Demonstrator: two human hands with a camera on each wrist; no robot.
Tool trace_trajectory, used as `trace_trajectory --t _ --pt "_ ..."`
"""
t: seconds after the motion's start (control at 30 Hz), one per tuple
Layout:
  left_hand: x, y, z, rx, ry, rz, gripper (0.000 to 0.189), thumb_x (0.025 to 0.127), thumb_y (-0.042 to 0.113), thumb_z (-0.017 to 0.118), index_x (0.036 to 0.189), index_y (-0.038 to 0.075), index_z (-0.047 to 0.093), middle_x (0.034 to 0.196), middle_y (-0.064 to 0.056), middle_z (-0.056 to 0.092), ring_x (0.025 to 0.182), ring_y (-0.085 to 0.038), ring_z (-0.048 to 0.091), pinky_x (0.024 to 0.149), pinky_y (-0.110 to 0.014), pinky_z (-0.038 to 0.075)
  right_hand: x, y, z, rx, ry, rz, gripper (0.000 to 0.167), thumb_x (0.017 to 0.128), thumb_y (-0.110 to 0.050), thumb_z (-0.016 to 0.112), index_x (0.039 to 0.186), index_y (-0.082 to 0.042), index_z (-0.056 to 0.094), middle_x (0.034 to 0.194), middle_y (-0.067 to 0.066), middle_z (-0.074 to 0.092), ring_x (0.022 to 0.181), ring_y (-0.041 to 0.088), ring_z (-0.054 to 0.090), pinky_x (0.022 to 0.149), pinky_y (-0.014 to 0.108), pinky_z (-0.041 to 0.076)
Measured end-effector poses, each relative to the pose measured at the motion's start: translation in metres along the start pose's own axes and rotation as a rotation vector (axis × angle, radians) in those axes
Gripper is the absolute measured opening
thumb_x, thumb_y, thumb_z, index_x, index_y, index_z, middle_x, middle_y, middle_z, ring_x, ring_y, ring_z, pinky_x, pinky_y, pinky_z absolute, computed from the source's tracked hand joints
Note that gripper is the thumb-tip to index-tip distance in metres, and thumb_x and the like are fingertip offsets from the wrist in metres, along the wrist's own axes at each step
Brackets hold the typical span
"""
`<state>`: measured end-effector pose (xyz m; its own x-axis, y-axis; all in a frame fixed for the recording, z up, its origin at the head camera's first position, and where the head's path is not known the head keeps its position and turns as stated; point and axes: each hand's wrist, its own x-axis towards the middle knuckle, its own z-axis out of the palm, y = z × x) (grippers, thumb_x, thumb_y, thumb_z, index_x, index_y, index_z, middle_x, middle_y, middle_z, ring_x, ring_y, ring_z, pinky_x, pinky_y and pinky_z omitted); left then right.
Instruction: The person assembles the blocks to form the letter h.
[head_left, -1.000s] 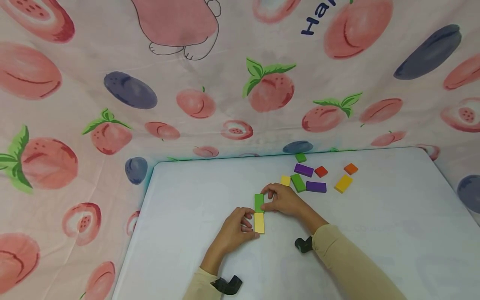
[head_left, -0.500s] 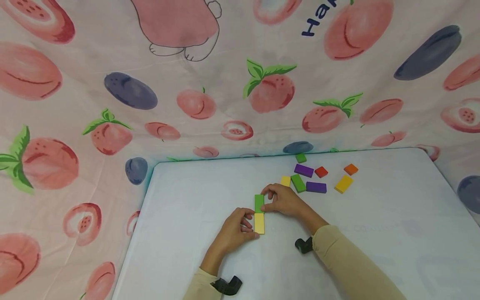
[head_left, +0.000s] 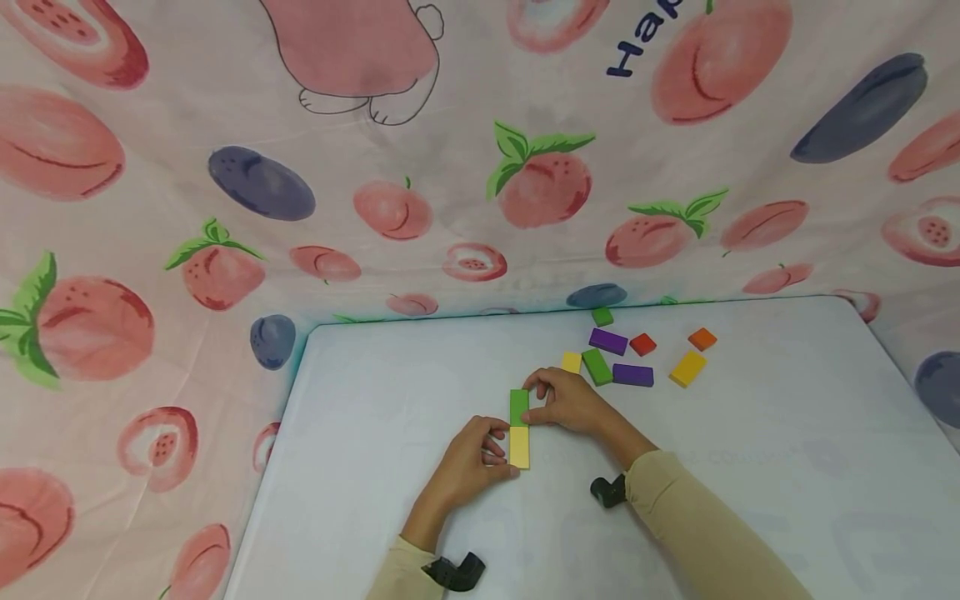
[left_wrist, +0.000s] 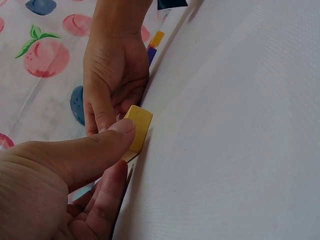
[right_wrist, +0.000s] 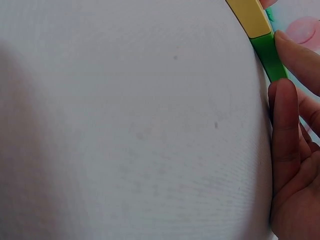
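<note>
In the head view a yellow block (head_left: 520, 447) and a green block (head_left: 517, 407) lie end to end on the white table, the green one on the far side. My left hand (head_left: 467, 461) pinches the yellow block, its thumb at the near end and a fingertip near the joint. From the right, my right hand (head_left: 567, 402) pinches the green block, a finger at its far end and the thumb near the joint. In the right wrist view the ends of the green block (right_wrist: 272, 57) and the yellow block (right_wrist: 250, 19) touch.
Beyond my right hand lie two purple blocks (head_left: 633, 375), a green block (head_left: 597, 367), a small green block (head_left: 602, 317), a red block (head_left: 642, 344), an orange block (head_left: 702, 338) and yellow blocks (head_left: 687, 368). A fruit-print cloth (head_left: 450, 208) rises behind the table (head_left: 360, 400).
</note>
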<state>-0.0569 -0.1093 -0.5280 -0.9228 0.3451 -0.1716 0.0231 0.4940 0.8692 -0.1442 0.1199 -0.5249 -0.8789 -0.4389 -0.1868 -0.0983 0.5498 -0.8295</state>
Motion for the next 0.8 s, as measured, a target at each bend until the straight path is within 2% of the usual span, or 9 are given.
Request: trace_trajectory --t 0.43,0.8 --pt "-0.0014 0.0036 0.0009 0.035 0.003 -0.017 0.06 0.077 0.012 0.089 0.129 0.008 0.058 0.113 -0.003 0.058 0.086 -0.004 0.065 0.077 -0.017 0.058 -0.0004 0.0006 -0.0017 0.002 -0.024 0.008 0.052 0.074 -0.033 0.092 0.117 -0.016 0.068 0.097 0.004 0.059 0.074 0.014 0.054 0.064 0.025 0.048" --pt "0.0003 0.0006 0.002 0.055 0.019 0.008 0.056 0.076 0.014 0.09 0.124 0.006 0.06 0.109 -0.005 0.058 0.085 -0.007 0.066 0.076 -0.019 0.058 -0.0006 0.0007 0.0002 -0.009 -0.014 -0.006 0.052 0.074 -0.033 0.092 0.117 -0.016 0.068 0.096 0.003 0.058 0.075 0.014 0.054 0.065 0.025 0.048"
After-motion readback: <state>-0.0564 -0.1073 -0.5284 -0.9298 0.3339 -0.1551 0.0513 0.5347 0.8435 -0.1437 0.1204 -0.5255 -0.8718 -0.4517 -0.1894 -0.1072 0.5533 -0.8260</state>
